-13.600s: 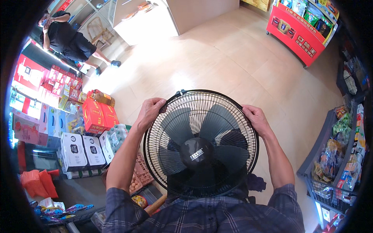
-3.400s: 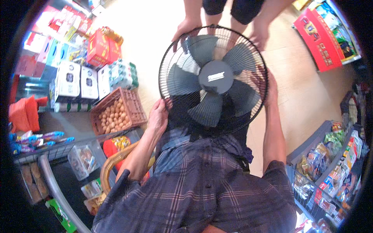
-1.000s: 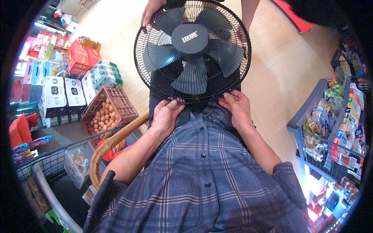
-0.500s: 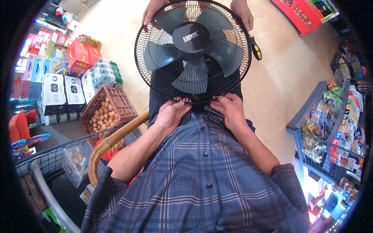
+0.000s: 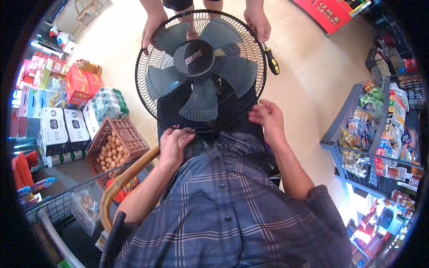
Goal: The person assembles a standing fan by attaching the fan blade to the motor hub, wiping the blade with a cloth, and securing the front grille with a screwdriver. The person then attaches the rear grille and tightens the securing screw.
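Observation:
A round black fan cage (image 5: 139,85) with grey blades and a dark hub is tilted up in front of me. My left hand (image 5: 174,145) is closed with its fingertips on the lower left of the cage's rim. Close by the lower right rim, my right hand (image 5: 270,121) is raised with its fingers apart and slightly bent, holding nothing. Another person's two hands, one at the upper left (image 5: 154,27) and one at the upper right (image 5: 258,26), hold the far rim. A yellow and black screwdriver (image 5: 272,63) shows beside the right rim; whether it is held cannot be told.
On my left are a curved bamboo armrest (image 5: 129,172), a brown crate (image 5: 129,134) of eggs, white cartons (image 5: 56,129) and red boxes (image 5: 80,85). Wire shelves (image 5: 344,152) of packaged goods stand at right. A red display box (image 5: 328,15) is at the far right.
My right hand has come off the lower rim and moved up along its right side, fingers parting. My left hand stays at the rim. The view has shifted, and the cage appears farther left and lower.

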### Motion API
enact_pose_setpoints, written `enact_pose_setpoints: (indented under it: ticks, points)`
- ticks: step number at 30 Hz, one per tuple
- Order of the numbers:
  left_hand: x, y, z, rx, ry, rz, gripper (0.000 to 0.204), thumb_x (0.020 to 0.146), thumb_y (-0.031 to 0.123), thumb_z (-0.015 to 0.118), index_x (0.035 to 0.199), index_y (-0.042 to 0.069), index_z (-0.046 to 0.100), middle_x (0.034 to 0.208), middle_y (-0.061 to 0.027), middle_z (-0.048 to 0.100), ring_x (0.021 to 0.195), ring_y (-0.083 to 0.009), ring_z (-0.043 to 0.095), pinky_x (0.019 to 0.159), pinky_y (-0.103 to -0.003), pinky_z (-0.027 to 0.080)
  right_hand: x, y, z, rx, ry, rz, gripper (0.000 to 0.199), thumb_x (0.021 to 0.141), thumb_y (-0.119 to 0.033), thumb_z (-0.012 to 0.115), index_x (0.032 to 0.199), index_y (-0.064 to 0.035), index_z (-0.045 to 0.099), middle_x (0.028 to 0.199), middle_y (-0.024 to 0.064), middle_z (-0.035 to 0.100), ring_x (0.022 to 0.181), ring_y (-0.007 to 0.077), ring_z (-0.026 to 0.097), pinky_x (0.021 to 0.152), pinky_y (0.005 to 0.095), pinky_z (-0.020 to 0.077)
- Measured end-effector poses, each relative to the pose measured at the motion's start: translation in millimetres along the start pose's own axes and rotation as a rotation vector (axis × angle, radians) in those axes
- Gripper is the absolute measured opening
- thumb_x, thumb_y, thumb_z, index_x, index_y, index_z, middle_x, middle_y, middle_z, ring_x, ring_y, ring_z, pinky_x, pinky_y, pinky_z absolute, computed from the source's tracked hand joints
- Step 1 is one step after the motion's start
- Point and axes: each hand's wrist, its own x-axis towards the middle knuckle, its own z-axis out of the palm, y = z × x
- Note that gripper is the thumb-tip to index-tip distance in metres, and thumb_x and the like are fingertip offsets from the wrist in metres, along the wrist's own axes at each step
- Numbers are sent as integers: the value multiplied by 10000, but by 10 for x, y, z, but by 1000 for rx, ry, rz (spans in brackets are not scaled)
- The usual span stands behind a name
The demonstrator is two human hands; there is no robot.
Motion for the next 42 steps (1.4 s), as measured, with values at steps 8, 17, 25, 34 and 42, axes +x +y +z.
enact_pose_setpoints:
  ticks: [8, 17, 25, 34, 42]
  points:
    - [576, 505, -391, 391, 371, 474, 398, 1014, 359, 428, 1188, 17, 532, 1037, -103, 579, 884, -179, 573, 754, -316, 488, 429, -84, 18, -192, 10, -34, 264, 1006, -131, 512, 1210, 19, 584, 938, 59, 649, 771, 143, 643, 670, 283, 548]
    - [1277, 1252, -195, 598, 291, 497, 603, 1008, 530, 394, 1242, -13, 513, 1072, -111, 562, 913, -185, 501, 811, -339, 408, 458, 47, 105, -418, 146, -284, 347, 1008, -143, 500, 1320, 0, 554, 987, 9, 608, 805, 75, 532, 733, 239, 445]
    - [1211, 1296, -276, 672, 228, 532, 498, 1042, 433, 380, 1158, -31, 518, 1039, -107, 571, 957, -187, 533, 866, -332, 433, 507, -61, -145, -363, 20, -229, 360, 1009, -164, 512, 1329, 0, 534, 1107, 85, 599, 1033, 156, 558, 936, 304, 435]
    - [1476, 2151, 66, 856, 111, 439, 616, 1019, 492, 405, 1315, -38, 508, 1079, -107, 591, 927, -178, 548, 836, -307, 444, 1916, -941, -238, -400, 50, -385, 594, 1005, -381, 509, 1460, -28, 363, 1388, 141, 493, 1238, 248, 498, 1024, 381, 406]
    - [1799, 2588, 491, 1020, -127, 373, 659, 995, 504, 467, 1327, -64, 510, 1151, -158, 633, 1006, -212, 592, 922, -321, 457, 1696, -926, 358, -79, -573, -99, 878, 887, -566, 615, 1484, -21, 273, 1411, 178, 456, 1202, 304, 548, 1003, 425, 437]
